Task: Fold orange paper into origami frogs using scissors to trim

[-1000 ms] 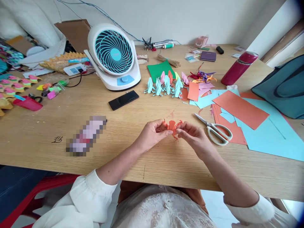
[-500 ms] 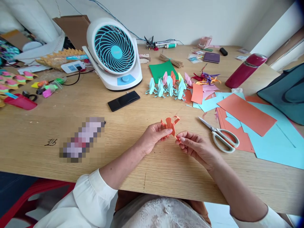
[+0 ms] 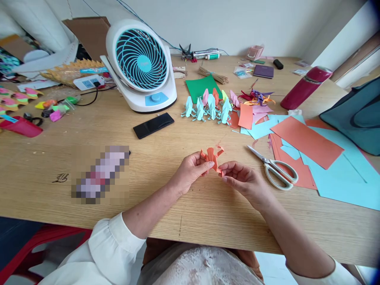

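Observation:
An orange origami figure [image 3: 210, 154] with several bent, leg-like flaps is held above the table in front of me. My left hand [image 3: 194, 169] is closed on its body, with the thumb pressed across the front. At the lower right flap, the thumb and fingertips of my right hand [image 3: 242, 180] pinch the folded end. Part of the figure is hidden behind the left fingers. Beyond it stand several light-blue origami figures [image 3: 211, 107] of similar shape, with pink, orange and yellow ones behind. White-handled scissors [image 3: 277, 170] lie partly open to the right of my right hand.
Orange paper [image 3: 307, 142] and light-blue sheets [image 3: 350, 186] spread at the right, near a red flask [image 3: 305, 88] and a teal bag [image 3: 356, 118]. A white fan [image 3: 141, 63] stands at the back left, behind a black phone [image 3: 153, 125]. A pixelated object [image 3: 101, 172] lies left.
My right fingers have shifted slightly at the lower flap, loosening from a tighter pinch, and the flap's end now shows more. The left hand keeps its hold. The view has shifted slightly.

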`<state>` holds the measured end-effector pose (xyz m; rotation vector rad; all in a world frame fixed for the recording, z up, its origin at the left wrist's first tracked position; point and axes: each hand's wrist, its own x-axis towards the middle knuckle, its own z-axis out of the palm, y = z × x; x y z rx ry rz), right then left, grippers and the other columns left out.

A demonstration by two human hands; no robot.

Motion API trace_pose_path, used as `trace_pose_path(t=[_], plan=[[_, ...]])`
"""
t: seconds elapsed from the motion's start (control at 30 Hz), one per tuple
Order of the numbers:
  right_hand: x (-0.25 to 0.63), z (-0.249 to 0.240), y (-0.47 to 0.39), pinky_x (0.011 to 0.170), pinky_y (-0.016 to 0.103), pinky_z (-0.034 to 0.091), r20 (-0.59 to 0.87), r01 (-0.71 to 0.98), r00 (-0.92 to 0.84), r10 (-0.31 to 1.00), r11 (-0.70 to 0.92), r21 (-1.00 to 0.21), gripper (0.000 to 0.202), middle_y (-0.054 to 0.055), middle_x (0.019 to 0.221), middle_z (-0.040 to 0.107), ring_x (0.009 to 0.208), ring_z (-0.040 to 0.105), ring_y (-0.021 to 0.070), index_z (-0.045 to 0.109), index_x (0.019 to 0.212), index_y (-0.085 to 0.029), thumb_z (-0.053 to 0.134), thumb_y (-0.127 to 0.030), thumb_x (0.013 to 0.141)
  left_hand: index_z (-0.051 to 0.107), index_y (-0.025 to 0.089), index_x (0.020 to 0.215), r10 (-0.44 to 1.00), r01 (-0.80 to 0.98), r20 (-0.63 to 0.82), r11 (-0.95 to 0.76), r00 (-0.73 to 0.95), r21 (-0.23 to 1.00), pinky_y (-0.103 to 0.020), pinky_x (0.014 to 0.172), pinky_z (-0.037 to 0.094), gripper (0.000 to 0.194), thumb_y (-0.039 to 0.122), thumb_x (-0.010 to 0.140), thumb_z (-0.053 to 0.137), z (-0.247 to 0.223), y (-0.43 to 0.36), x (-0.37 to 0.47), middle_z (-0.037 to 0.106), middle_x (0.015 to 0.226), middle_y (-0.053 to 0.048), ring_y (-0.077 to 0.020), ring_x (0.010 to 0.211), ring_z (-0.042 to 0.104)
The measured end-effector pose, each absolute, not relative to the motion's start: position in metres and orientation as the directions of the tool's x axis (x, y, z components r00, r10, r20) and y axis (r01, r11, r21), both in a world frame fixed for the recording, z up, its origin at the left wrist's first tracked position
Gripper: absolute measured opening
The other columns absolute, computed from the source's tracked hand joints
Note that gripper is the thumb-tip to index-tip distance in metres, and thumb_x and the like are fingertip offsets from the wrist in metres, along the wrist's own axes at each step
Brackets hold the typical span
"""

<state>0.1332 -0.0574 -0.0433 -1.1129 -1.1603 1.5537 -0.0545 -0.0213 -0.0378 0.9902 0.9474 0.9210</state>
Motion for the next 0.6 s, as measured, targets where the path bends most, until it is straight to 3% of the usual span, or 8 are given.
trace_pose_path(t=[0.2, 0.6], plan=[[0.137, -0.054, -0.059, 0.079, 0.032, 0.048, -0.077, -0.02, -0.229, 0.97, -0.083, -0.996, 0.024, 0.004, 0.095, 0.069, 0.086, 0.06, 0.0185, 0.074, 0.103, -0.026, 0.077, -0.037, 0.083, 0.06, 0.015, 0.082, 0.914, -0.203, -0.24, 0.316, 0.327, 0.927, -0.021, 0.056, 0.035, 0.034, 0.039, 0.067, 0.08, -0.04, -0.022, -0.056, 0.058, 0.069, 0.004, -0.0056, 0.056, 0.047], [0.138, -0.046, -0.057, 0.076, 0.03, 0.047, -0.143, -0.123, -0.23, 0.963, -0.174, -0.977, 0.026, 0.003, 0.09, 0.07, 0.082, 0.059, 0.0169, 0.076, 0.097, -0.025, 0.082, -0.039, 0.076, 0.06, 0.014, 0.081, 0.932, -0.194, -0.168, 0.238, 0.322, 0.952, -0.021, 0.058, 0.034, 0.031, 0.038, 0.072, 0.078, -0.04, -0.022, -0.056, 0.057, 0.069, 0.003, -0.0061, 0.058, 0.045]])
